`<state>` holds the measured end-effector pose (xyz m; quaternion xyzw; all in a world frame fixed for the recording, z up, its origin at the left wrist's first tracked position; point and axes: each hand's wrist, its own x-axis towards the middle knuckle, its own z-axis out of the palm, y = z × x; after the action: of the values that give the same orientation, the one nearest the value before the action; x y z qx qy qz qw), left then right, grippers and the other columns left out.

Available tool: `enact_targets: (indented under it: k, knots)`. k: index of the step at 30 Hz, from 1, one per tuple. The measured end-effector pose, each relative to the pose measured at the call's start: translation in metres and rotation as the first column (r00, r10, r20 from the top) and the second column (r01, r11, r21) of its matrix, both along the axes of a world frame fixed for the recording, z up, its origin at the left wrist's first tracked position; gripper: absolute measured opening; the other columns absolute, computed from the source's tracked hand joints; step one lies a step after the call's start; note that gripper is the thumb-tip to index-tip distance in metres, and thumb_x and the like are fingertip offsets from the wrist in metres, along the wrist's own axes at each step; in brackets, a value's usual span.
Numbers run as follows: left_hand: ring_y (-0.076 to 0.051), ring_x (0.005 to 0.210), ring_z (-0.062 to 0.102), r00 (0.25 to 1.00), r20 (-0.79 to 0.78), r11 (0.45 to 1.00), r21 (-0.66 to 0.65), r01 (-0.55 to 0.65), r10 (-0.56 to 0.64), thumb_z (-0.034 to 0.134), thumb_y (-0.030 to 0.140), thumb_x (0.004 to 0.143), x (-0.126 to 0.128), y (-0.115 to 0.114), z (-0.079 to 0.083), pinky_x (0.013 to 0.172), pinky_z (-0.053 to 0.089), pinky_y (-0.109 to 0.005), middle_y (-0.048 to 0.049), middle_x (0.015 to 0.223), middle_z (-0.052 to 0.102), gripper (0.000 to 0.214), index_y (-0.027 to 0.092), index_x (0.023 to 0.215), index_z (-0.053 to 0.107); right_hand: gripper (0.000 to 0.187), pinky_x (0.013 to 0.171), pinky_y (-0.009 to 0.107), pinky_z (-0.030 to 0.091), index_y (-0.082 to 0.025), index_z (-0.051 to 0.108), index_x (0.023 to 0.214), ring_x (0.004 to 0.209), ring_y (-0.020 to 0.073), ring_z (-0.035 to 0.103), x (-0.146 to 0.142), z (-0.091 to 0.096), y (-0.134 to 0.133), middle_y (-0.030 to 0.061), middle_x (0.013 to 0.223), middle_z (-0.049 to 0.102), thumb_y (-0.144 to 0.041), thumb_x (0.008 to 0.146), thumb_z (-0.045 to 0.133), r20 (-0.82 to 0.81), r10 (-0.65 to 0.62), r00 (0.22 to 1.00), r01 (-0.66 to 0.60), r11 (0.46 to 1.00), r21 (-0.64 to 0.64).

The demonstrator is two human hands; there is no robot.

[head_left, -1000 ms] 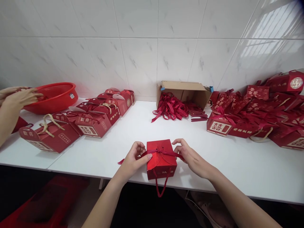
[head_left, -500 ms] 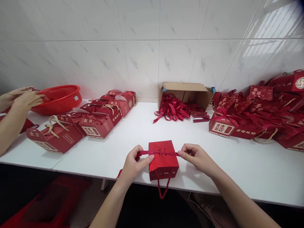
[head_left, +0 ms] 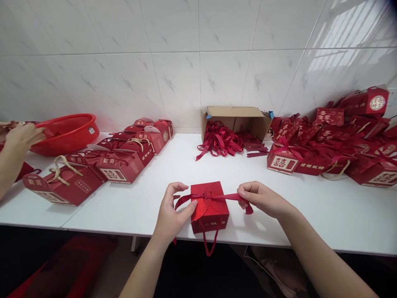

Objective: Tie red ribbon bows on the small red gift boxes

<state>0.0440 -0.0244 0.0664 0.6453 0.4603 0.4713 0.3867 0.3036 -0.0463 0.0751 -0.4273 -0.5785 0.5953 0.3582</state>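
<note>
Lower centre of the frame: I see a small red gift box (head_left: 210, 209) at the front edge of the white counter (head_left: 310, 215), its cord handle (head_left: 210, 244) hanging over the edge. A dark red ribbon (head_left: 217, 197) runs across the lid. My left hand (head_left: 170, 211) is against the box's left side, its fingers (head_left: 189, 205) closed on the ribbon's left end there. My right hand (head_left: 263, 199) is just right of the box and clear of it, its fingers (head_left: 245, 194) pinched shut on the other end, which is pulled taut. The box lies between the two hands.

Upper centre, a cardboard carton (head_left: 238, 118) on its side spills loose ribbons (head_left: 218, 142). Finished boxes (head_left: 124, 159) line the left, and more are heaped (head_left: 341, 145) at right. At far left, a co-worker's hand (head_left: 20, 138) is at a red basin (head_left: 66, 132).
</note>
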Motion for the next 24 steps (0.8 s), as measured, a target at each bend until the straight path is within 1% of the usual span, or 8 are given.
enact_targets:
  k: [2, 5, 7, 11, 14, 17, 22, 24]
  knots:
    - [-0.021, 0.104, 0.051, 0.994, -0.112, 0.998, 0.064, 0.007, 0.0, 0.063, 0.025, 0.073, 0.002, -0.005, 0.012, 0.092, 0.036, -0.035, -0.0029, 0.103, 0.055, 0.026, 0.024, 0.095, 0.049, 0.035, 0.054, 0.024, 0.037, -0.015, 0.055, 0.066, 0.054, 0.0099, 0.047, -0.002, 0.004, 0.0, -0.0014, 0.058, 0.052, -0.047, 0.079, 0.062, -0.116, -0.007, 0.993, 0.006, 1.0, -0.008]
    - [-0.021, 0.099, 0.054, 0.974, -0.208, 0.99, 0.095, 0.107, -0.085, 0.06, 0.027, 0.077, 0.013, -0.014, 0.028, 0.089, 0.038, -0.036, -0.0027, 0.102, 0.058, 0.022, 0.025, 0.097, 0.05, 0.03, 0.058, 0.025, 0.037, -0.016, 0.056, 0.067, 0.057, 0.0102, 0.047, -0.012, 0.012, 0.001, -0.0018, 0.058, 0.052, -0.042, 0.078, 0.065, -0.231, -0.01, 0.973, 0.009, 1.0, -0.005]
    - [-0.022, 0.094, 0.055, 0.953, -0.286, 0.98, 0.136, 0.148, -0.104, 0.065, 0.029, 0.074, 0.025, -0.017, 0.035, 0.086, 0.04, -0.037, -0.0027, 0.098, 0.06, 0.024, 0.024, 0.094, 0.052, 0.026, 0.061, 0.026, 0.037, -0.016, 0.058, 0.068, 0.058, 0.0102, 0.047, -0.02, 0.017, 0.002, -0.0016, 0.06, 0.053, -0.038, 0.079, 0.066, -0.278, 0.003, 0.961, 0.0, 1.0, 0.01]
    - [-0.021, 0.078, 0.057, 0.905, -0.425, 0.944, 0.3, 0.14, 0.0, 0.069, 0.028, 0.07, 0.046, -0.015, 0.04, 0.08, 0.04, -0.038, -0.0007, 0.082, 0.064, 0.022, 0.023, 0.086, 0.054, 0.02, 0.066, 0.027, 0.038, -0.016, 0.061, 0.073, 0.063, 0.0105, 0.047, -0.03, 0.024, 0.002, -0.0014, 0.066, 0.054, -0.034, 0.079, 0.066, -0.294, 0.004, 0.956, 0.015, 0.998, 0.061]
    - [-0.019, 0.071, 0.059, 0.892, -0.446, 0.92, 0.375, 0.112, 0.074, 0.06, 0.023, 0.077, 0.05, -0.011, 0.039, 0.076, 0.041, -0.036, 0.0002, 0.077, 0.066, 0.011, 0.023, 0.086, 0.054, 0.02, 0.068, 0.027, 0.038, -0.016, 0.062, 0.073, 0.064, 0.0107, 0.047, -0.03, 0.027, 0.001, -0.0016, 0.065, 0.053, -0.035, 0.079, 0.065, -0.245, -0.045, 0.968, 0.067, 0.994, 0.081]
    - [-0.02, 0.073, 0.062, 0.897, -0.43, 0.916, 0.391, 0.087, 0.099, 0.056, 0.02, 0.079, 0.046, -0.01, 0.037, 0.074, 0.043, -0.035, -0.0003, 0.079, 0.069, 0.008, 0.023, 0.086, 0.054, 0.021, 0.065, 0.026, 0.036, -0.017, 0.062, 0.074, 0.061, 0.0103, 0.045, -0.027, 0.03, 0.001, -0.0019, 0.062, 0.053, -0.036, 0.08, 0.064, -0.196, -0.089, 0.976, 0.103, 0.993, 0.063]
    - [-0.021, 0.076, 0.063, 0.904, -0.42, 0.92, 0.379, 0.101, 0.074, 0.053, 0.021, 0.08, 0.041, -0.01, 0.036, 0.076, 0.043, -0.036, -0.0004, 0.079, 0.069, 0.005, 0.024, 0.082, 0.057, 0.02, 0.064, 0.025, 0.037, -0.017, 0.063, 0.073, 0.06, 0.0098, 0.045, -0.024, 0.031, 0.0, -0.0016, 0.062, 0.053, -0.035, 0.08, 0.064, -0.221, -0.081, 0.972, 0.088, 0.996, 0.022]
    - [-0.021, 0.079, 0.063, 0.929, -0.368, 0.939, 0.324, 0.11, 0.018, 0.054, 0.022, 0.08, 0.041, -0.009, 0.037, 0.077, 0.043, -0.036, -0.001, 0.081, 0.069, 0.004, 0.024, 0.08, 0.058, 0.02, 0.066, 0.026, 0.039, -0.017, 0.065, 0.077, 0.063, 0.0103, 0.046, -0.025, 0.031, 0.001, -0.0012, 0.065, 0.053, -0.036, 0.08, 0.064, -0.229, -0.077, 0.97, 0.085, 0.996, 0.025]
